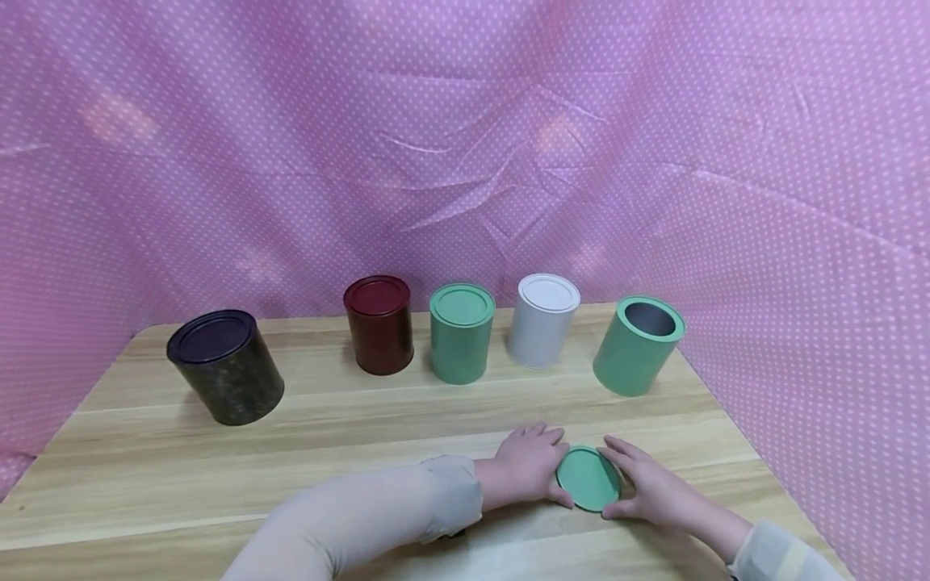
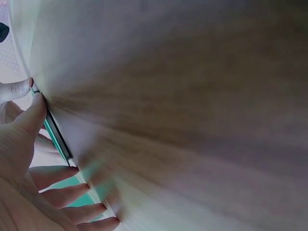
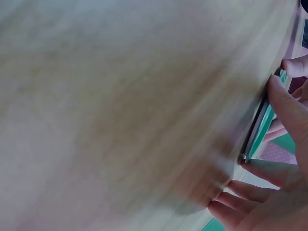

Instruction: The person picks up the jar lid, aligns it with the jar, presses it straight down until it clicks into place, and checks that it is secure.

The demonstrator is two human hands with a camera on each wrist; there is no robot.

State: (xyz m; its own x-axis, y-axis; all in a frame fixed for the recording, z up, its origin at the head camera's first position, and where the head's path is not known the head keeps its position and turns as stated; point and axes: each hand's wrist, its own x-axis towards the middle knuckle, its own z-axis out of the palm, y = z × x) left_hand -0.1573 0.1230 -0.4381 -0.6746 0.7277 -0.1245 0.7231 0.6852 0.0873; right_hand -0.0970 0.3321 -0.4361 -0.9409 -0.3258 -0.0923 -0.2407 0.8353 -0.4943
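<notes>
A round green lid (image 1: pixel 588 478) lies flat, low at the front right of the wooden table. From its left side my left hand (image 1: pixel 525 466) grips the rim, thumb at the near edge and index finger at the far edge. The right hand (image 1: pixel 647 486) holds the opposite side in the same way, the two thumbs close together. Both wrist views show the lid edge-on, with a dark underside rim (image 2: pixel 58 135) between thumb and index finger; the other fingers spread with their tips at the tabletop. Behind the right hand stands a green can (image 1: pixel 630 355) without a lid, its grey inside showing.
Along the back stand a dark red can (image 1: pixel 381 335), a lidded green can (image 1: pixel 461 343) and a white can (image 1: pixel 541 331). A black can (image 1: pixel 236 379) with a lid is at the left. Pink dotted cloth (image 1: pixel 465 145) hangs around the wooden table (image 1: pixel 291 468).
</notes>
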